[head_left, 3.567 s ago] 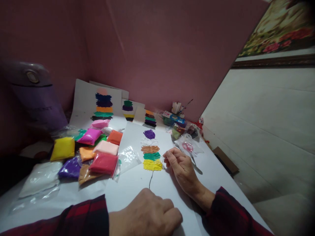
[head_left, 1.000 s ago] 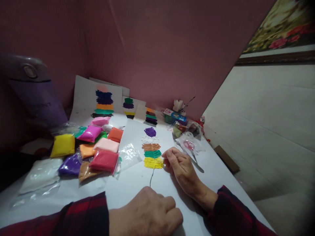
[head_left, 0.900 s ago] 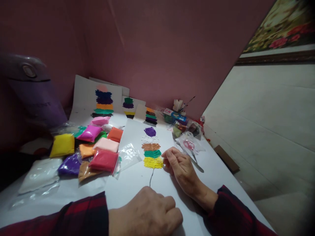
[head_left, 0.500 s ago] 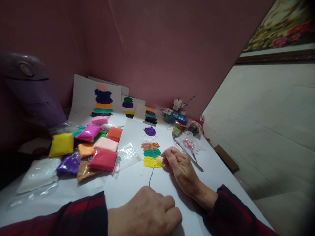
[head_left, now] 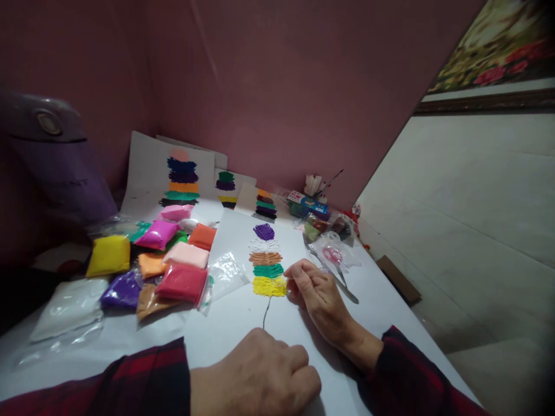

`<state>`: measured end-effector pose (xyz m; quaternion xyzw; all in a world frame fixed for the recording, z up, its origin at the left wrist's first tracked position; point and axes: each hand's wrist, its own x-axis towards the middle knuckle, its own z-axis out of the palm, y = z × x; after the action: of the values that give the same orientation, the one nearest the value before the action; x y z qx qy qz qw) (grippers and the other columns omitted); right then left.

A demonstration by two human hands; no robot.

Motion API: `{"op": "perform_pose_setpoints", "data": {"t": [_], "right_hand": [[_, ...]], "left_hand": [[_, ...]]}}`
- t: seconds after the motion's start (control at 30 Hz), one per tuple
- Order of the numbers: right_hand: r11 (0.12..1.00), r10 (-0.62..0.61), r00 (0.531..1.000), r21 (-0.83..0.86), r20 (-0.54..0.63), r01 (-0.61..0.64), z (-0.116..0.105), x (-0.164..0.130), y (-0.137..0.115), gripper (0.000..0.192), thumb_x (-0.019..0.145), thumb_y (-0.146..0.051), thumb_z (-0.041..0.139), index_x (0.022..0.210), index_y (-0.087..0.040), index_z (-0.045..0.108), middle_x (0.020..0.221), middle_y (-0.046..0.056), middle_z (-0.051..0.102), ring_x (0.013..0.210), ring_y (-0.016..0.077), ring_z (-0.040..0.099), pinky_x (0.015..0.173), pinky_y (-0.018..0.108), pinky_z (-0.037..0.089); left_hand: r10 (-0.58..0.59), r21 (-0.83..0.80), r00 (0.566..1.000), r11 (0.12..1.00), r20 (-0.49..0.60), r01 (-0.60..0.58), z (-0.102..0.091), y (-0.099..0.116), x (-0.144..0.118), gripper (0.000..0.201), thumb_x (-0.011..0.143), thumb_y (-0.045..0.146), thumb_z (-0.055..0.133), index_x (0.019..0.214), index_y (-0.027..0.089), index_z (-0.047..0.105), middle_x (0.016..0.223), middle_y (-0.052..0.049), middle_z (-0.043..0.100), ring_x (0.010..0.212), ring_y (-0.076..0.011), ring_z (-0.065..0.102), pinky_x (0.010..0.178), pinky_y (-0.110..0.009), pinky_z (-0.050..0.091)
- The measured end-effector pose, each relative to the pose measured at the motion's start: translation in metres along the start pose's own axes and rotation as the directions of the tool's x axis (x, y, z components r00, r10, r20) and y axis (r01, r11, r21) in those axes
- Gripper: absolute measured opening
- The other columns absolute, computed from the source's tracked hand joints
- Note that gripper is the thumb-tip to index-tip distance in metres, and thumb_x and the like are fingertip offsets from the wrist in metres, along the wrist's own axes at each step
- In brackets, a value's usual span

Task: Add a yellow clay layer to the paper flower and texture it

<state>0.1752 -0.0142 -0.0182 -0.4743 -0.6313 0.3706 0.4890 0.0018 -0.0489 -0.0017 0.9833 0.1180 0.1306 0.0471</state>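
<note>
A white sheet of paper lies before me. It bears a stacked leaf-like shape of textured clay bands: a purple top, then white, brown, green and yellow, with a thin dark stem line below. My right hand is closed in a pinch at the right edge of the yellow band; whatever is between its fingertips is too small or hidden to name. In the foreground, my left hand rests as a loose fist on the lower part of the sheet, fingers curled under and partly hidden.
Packets of coloured clay are heaped on the left. A purple bottle stands behind them. Finished colour sheets lean against the wall. Right of the paper lie metal tools, a clear bag and a blue box.
</note>
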Motion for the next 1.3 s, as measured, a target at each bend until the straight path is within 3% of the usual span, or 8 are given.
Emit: {"op": "perform_pose_setpoints", "data": {"t": [0.5,0.77,1.3], "right_hand": [[0.992,-0.053,0.996,-0.116,-0.077,0.044,-0.0024,-0.0009,-0.0015,0.04,0.099,-0.045,0.043,0.081,-0.016,0.062,0.067,-0.001,0.052,0.051,0.0091,0.05,0.046,0.021,0.044],[0.986,-0.099,0.986,-0.144,-0.133,0.079,-0.0025,-0.0005,-0.0044,0.041,0.099,-0.044,0.042,0.079,-0.015,0.063,0.065,-0.001,0.053,0.048,0.0076,0.049,0.042,0.02,0.042],[0.993,-0.071,0.992,-0.1,-0.1,0.061,-0.0008,0.0011,-0.0005,0.038,0.099,-0.045,0.044,0.085,-0.016,0.063,0.072,-0.001,0.055,0.046,0.0058,0.052,0.04,0.019,0.042]], "left_hand": [[-0.002,-0.017,1.0,1.0,-0.006,0.002,-0.0028,0.0,-0.001,0.01,0.086,0.012,0.059,0.082,0.018,0.051,0.08,0.001,0.063,0.059,-0.0148,0.058,0.049,-0.029,0.046],[0.005,-0.004,1.0,1.0,-0.005,-0.005,-0.0001,0.0007,-0.0011,0.01,0.086,0.012,0.06,0.083,0.018,0.051,0.08,0.001,0.063,0.058,-0.0147,0.058,0.048,-0.029,0.046],[0.006,-0.009,1.0,1.0,0.021,-0.005,0.0003,0.0,0.0001,0.007,0.088,0.014,0.058,0.084,0.018,0.053,0.08,0.001,0.064,0.058,-0.0159,0.059,0.047,-0.03,0.047]]}}
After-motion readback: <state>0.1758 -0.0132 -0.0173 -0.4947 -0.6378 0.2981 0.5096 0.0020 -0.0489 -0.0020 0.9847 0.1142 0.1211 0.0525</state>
